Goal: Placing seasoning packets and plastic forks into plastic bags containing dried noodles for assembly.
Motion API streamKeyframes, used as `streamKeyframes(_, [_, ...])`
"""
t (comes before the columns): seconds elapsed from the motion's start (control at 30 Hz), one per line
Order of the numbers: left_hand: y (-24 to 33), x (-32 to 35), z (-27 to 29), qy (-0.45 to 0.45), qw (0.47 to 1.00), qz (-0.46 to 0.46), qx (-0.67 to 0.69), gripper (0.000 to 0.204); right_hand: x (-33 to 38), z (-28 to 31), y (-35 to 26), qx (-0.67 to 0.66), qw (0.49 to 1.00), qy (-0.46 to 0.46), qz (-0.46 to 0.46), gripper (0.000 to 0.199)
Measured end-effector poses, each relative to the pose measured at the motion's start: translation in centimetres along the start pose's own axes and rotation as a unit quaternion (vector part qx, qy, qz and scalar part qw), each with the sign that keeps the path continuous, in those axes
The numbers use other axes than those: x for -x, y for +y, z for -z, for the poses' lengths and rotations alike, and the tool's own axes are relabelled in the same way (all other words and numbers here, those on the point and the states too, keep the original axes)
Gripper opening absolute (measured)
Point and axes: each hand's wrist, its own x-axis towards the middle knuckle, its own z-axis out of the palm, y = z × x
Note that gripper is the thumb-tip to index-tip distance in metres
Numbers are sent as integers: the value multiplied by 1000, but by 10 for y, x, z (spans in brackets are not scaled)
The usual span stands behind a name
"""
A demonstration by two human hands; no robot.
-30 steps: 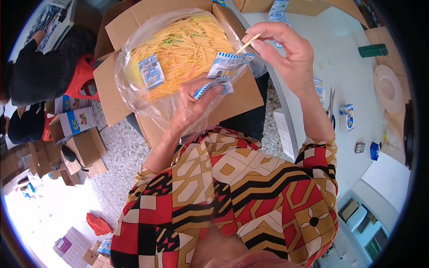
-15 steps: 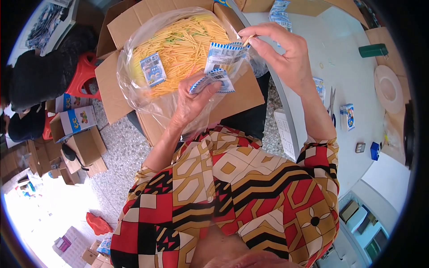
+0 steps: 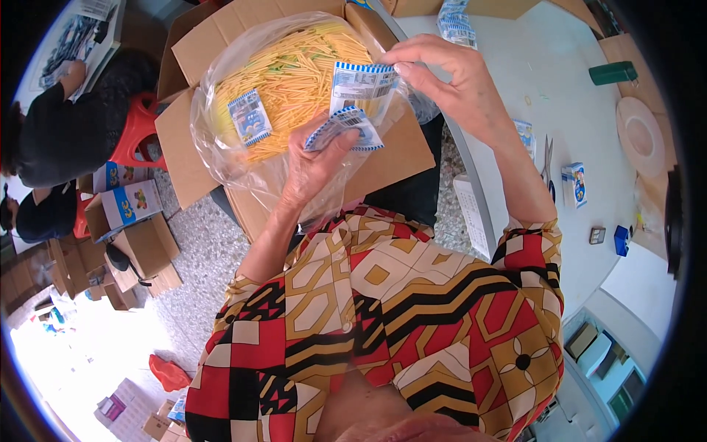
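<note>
My left hand is closed around a folded blue-and-white printed packet, its thumb pressed over it. Just above, a second packet of the same kind stands upright with its striped edge on top; whether the two are joined I cannot tell. The thumb and forefinger of my right hand pinch that packet's upper right corner. Below both hands, many thin yellow sticks, a few greenish, fill a clear plastic bag inside an open cardboard box. Another packet lies on the sticks.
On the pale table at right are scissors, a small blue-and-white box, a green cylinder and a strip of packets. A person in black sits left on a red stool. Cartons stand on the floor.
My right hand has moved slightly left to the packet's top corner. The pale yellow stick seen between its fingertips no longer shows there. My left hand keeps its hold.
</note>
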Motion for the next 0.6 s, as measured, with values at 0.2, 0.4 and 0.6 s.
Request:
streamKeyframes(0.2, [-2,-4,-4,34,997,3,69,21,4,-8,13,-191,980,16,-44,29])
streamKeyframes(0.4, [-5,-8,-22,-14,999,16,40,20,34,-14,41,-274,951,-56,-135,27])
streamKeyframes(0.6, [-1,-7,-28,72,989,36,123,22,47,22,121,-182,968,33,-169,24])
